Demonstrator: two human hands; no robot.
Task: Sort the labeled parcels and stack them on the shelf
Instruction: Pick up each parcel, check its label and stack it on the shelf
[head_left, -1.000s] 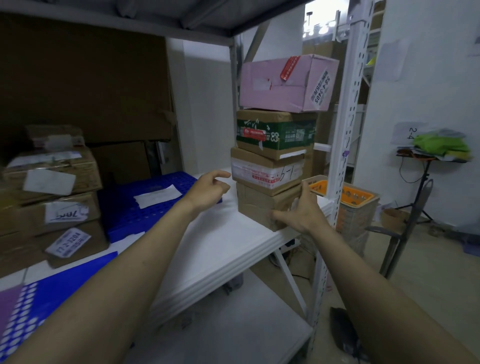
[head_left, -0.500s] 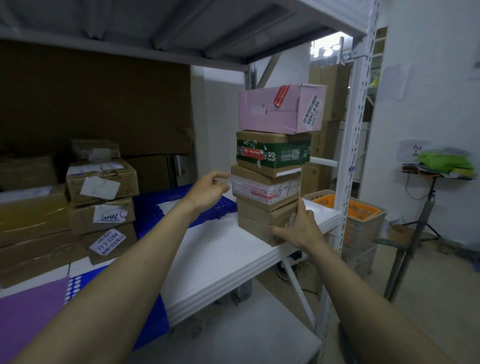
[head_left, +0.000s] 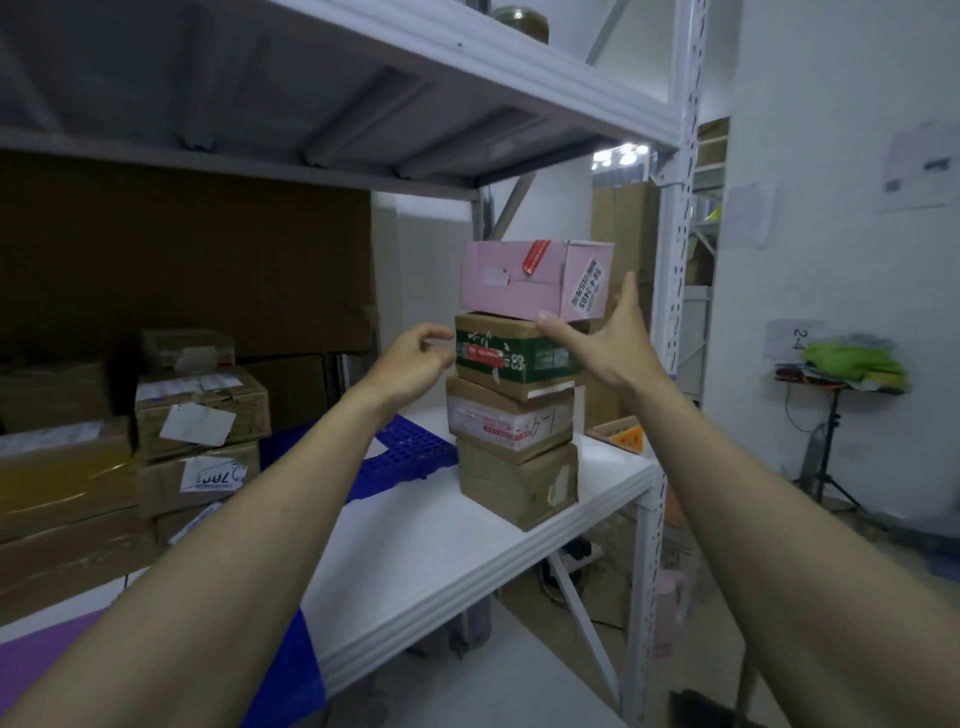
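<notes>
Four parcels stand in one stack near the right front corner of the white shelf (head_left: 415, 561). The pink box (head_left: 524, 280) is on top, with a white label on its right end and red tape over its top edge. Under it sits the green box (head_left: 511, 353), then the taped box (head_left: 506, 415) with red print, then the brown box (head_left: 514, 480) at the bottom, resting on the shelf board close to its front edge.

The right hand (head_left: 605, 343) is spread wide, fingers straight, and holds nothing. Its thumb touches the lower front corner of the pink box, and its fingers reach up beside that box's labelled end. The left hand (head_left: 415, 358) hovers at the left side of the green box, fingers loosely curled with nothing in them; whether the fingertips touch the cardboard, I cannot tell.

Toward the left end of the shelf more cartons (head_left: 200, 415) are piled against the back, several with white labels. A blue grid tray (head_left: 410, 457) lies on the board between them and the stack.
</notes>
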